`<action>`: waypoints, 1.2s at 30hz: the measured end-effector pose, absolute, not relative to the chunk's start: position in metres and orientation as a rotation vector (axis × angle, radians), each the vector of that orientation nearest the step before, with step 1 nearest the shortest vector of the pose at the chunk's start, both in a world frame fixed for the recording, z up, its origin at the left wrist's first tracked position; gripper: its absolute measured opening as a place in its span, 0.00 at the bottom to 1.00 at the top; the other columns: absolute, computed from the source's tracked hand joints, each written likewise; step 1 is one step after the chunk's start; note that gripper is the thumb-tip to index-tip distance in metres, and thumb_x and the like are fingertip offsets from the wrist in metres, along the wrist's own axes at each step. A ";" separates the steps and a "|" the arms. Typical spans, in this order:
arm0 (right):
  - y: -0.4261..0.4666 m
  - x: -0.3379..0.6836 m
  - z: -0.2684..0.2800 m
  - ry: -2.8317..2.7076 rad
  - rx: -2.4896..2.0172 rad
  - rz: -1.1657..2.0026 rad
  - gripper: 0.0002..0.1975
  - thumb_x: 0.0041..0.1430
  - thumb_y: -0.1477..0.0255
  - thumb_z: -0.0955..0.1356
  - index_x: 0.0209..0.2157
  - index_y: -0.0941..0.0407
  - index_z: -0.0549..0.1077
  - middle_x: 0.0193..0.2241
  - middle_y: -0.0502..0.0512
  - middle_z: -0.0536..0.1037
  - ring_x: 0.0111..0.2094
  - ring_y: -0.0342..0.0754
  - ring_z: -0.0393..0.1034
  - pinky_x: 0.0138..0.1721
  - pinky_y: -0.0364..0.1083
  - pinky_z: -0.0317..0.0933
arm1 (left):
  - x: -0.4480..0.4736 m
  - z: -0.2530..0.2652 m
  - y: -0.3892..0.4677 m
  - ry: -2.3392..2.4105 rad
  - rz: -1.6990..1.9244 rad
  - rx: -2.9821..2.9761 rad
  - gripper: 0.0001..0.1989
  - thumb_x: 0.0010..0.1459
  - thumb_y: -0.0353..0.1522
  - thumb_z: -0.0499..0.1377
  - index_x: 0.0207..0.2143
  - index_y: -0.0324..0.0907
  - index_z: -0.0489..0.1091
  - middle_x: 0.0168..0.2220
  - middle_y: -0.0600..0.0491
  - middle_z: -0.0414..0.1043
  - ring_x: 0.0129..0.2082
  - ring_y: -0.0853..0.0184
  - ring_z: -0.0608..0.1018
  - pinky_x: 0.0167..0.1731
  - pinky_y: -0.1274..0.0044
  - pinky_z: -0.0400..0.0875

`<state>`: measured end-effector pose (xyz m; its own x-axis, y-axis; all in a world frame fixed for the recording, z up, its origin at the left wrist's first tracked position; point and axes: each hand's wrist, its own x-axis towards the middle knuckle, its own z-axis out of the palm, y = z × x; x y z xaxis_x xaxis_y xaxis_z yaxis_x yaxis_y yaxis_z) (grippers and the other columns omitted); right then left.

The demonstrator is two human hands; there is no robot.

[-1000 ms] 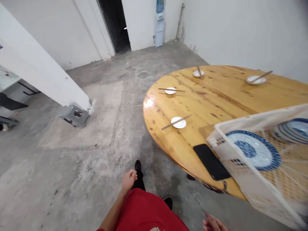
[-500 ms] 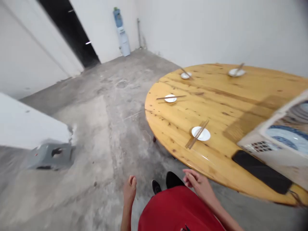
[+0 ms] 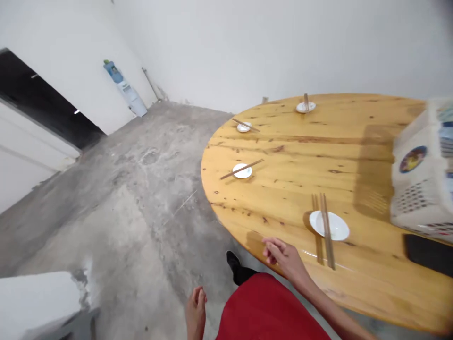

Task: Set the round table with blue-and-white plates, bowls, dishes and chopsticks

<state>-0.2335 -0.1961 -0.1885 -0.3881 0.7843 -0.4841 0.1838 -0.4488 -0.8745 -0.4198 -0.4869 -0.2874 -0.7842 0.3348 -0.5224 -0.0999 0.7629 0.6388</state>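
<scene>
My right hand [image 3: 282, 259] hangs over the near edge of the wooden table [image 3: 283, 193], its fingers curled in with nothing in them. Close to it on the right, a white saucer [image 3: 340, 229] has a pair of chopsticks [image 3: 327, 236] laid across it. Low over the floor, my left hand [image 3: 196, 309] is loosely closed and holds nothing visible. Farther along the table's rim sit more white saucers: one at the left [image 3: 242, 174], one beyond it [image 3: 243, 128] and one at the back [image 3: 301, 108], each with chopsticks across it.
A white plastic basket [image 3: 412, 189] with dishes inside stands on the table at the right. Beside it lies a black phone-like object [image 3: 430, 255]. A water dispenser [image 3: 129, 92] is by the far wall, near a dark doorway [image 3: 42, 97]. A white block [image 3: 38, 300] stands at lower left.
The view has swung right and nearer the table. My right hand has moved from beside the table to over its edge. Both hands keep their curled shape.
</scene>
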 end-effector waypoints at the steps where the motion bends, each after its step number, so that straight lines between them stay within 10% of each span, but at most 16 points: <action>1: -0.198 -0.255 -0.190 -1.297 -1.387 1.944 0.25 0.40 0.49 0.68 0.32 0.55 0.73 0.19 0.50 0.73 0.18 0.46 0.66 0.23 0.46 0.60 | -0.438 -0.284 -0.488 2.332 0.913 0.143 0.29 0.49 0.58 0.54 0.37 0.43 0.74 0.35 0.44 0.80 0.39 0.53 0.83 0.41 0.69 0.77; 16: -0.132 -0.444 -0.208 -1.113 -1.468 1.782 0.24 0.42 0.52 0.73 0.33 0.57 0.77 0.21 0.52 0.76 0.20 0.46 0.69 0.24 0.45 0.64 | -0.706 -0.274 -0.440 2.451 0.866 0.151 0.34 0.48 0.60 0.53 0.36 0.39 0.74 0.33 0.42 0.80 0.37 0.54 0.84 0.40 0.69 0.78; 25: -0.140 -0.585 -0.201 -0.727 -1.565 1.714 0.18 0.40 0.57 0.71 0.30 0.57 0.75 0.20 0.52 0.76 0.19 0.45 0.69 0.22 0.43 0.62 | -0.936 -0.256 -0.260 2.301 0.688 1.002 0.18 0.59 0.44 0.51 0.40 0.44 0.74 0.39 0.46 0.81 0.43 0.56 0.82 0.47 0.69 0.74; 36: -0.078 -0.654 -0.214 -0.479 -1.611 1.536 0.21 0.41 0.58 0.74 0.33 0.59 0.77 0.22 0.54 0.77 0.21 0.45 0.69 0.24 0.44 0.63 | -0.961 -0.261 -0.052 1.872 0.634 1.493 0.21 0.64 0.44 0.48 0.40 0.42 0.76 0.38 0.47 0.79 0.38 0.61 0.80 0.42 0.74 0.71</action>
